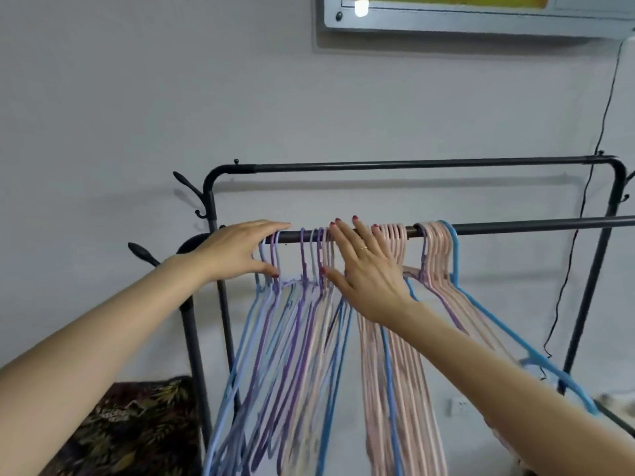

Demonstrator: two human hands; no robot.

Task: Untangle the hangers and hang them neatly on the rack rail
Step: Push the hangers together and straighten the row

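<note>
Hangers (305,324), purple, blue and pink, are hanging along the near rack rail (515,225). Left hand (237,249) is resting open at their left hooks, gripping nothing; right hand (367,269) is lying flat, fingers spread, against the middle hooks. Grey wall (137,97) is standing behind; patterned fabric (137,427) lower left.

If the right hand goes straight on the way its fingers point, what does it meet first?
Probably the rack rail and the pink hanger hooks on it: the right hand already reaches there, though depth is unclear.
</note>
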